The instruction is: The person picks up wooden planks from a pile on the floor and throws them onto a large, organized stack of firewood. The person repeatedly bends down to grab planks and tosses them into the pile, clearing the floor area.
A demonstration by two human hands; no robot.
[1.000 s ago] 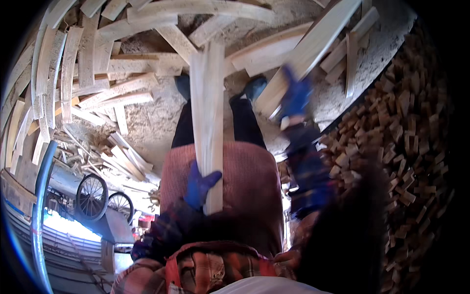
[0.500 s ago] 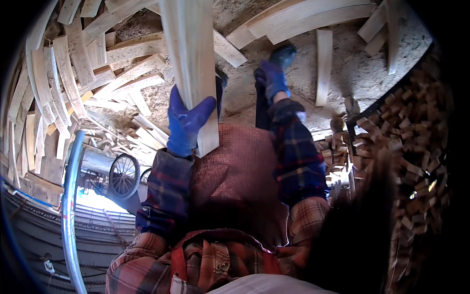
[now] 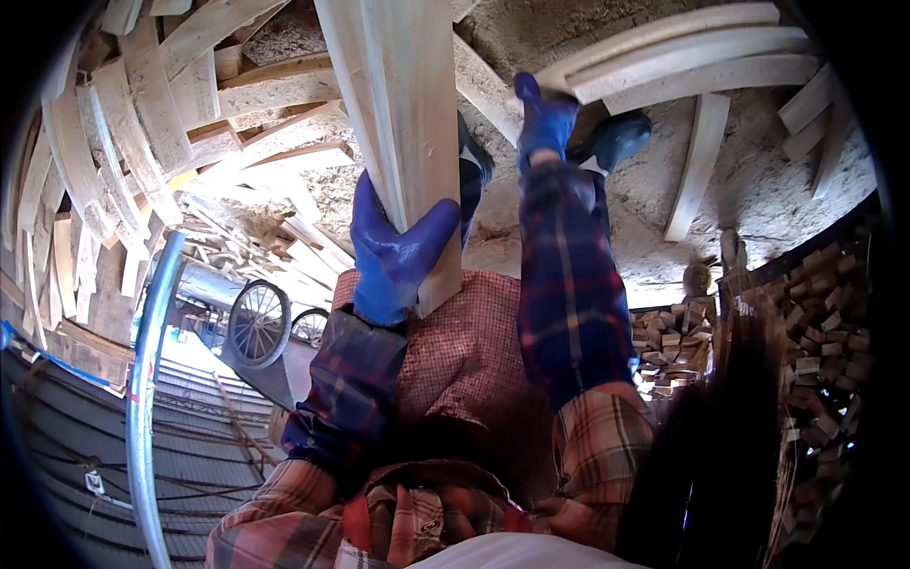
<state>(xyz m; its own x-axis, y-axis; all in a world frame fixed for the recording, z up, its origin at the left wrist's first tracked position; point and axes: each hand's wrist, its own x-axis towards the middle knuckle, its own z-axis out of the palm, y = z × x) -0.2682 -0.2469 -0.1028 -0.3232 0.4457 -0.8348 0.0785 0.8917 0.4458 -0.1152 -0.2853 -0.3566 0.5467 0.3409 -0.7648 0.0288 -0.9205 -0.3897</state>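
My left hand (image 3: 403, 251), in a blue and purple glove, is closed around a few long pale wooden boards (image 3: 412, 104). They lie together lengthwise and point away from me, their near ends above my reddish checked apron (image 3: 455, 351). My right hand (image 3: 548, 119), gloved alike, is stretched far forward at the left end of some curved-looking boards (image 3: 701, 52) on the ground. Its thumb stands apart from the rest of the hand; the other fingers show only in part. Whether it touches the nearest board end is hard to tell.
Loose boards are heaped at the left (image 3: 142, 123). A single board (image 3: 697, 166) lies on the dirt ground at the right. A metal pole (image 3: 152, 370) and a spoked wheel (image 3: 259, 324) stand at the left. Cut wood pieces (image 3: 825, 332) are piled at the right. My dark shoe (image 3: 621, 142) is beside my right hand.
My right hand has reached farther forward, from beside my shoe to the ends of the boards. My left hand keeps hold of its boards. The whole view has shifted.
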